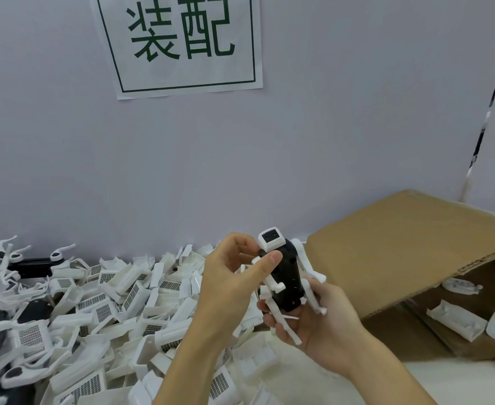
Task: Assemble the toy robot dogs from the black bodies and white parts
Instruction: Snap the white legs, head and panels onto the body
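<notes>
A toy robot dog (287, 276) with a black body, white legs and a white square head is held upright in front of me, belly side toward the camera. My left hand (234, 276) pinches it near the neck, thumb pressed on the black body just below the head. From below, my right hand (313, 325) cradles the rear end and hind legs with curled fingers. A heap of white parts (123, 302) with grid-patterned faces covers the table to the left. Black bodies with white legs (32, 266) lie at the far left.
An open cardboard box (415, 258) lies on its side at the right, with white parts (456, 320) inside it. A lavender wall with a paper sign (182, 45) stands right behind the table. A strip of bare white tabletop (445, 381) shows at the lower right.
</notes>
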Motion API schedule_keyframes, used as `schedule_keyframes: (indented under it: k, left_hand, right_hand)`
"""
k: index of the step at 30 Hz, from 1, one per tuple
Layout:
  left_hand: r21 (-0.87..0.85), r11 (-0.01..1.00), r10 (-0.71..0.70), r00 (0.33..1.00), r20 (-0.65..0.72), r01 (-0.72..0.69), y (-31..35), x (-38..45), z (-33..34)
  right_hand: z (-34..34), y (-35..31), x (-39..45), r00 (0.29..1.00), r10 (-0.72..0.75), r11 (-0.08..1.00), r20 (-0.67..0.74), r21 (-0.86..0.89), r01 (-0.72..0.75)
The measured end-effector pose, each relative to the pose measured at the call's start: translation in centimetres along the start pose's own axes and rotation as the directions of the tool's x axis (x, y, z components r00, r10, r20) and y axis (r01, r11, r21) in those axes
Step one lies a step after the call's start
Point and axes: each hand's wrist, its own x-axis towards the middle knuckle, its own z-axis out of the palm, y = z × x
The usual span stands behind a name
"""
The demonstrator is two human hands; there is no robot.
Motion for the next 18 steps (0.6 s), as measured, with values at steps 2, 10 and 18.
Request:
schedule_keyframes:
  k: [2,10,18]
  left_hand:
    - [0.002,1.0,-0.01,1.0,-0.011,0.01,-0.1,0.0,0.1]
    - [-0.336,0.9,-0.352,0.918,-0.182,0.279,-1.2,0.4,-0.5]
    - [-0.705,0.609,-0.591,0.801,-0.098,0.363,-1.1,0.4,-1.5]
  right_hand:
    - [-0.1,-0.1,-0.1,1.0,0.006,1.0,0.017,-0.015,-0.005]
    - [0.5,0.2,-0.3,0.982,0.042,0.978,0.183,-0.209,-0.003]
    - [1.5,0.4,-0.7,0.925,0.162,0.952,0.343,-0.3,-0.055]
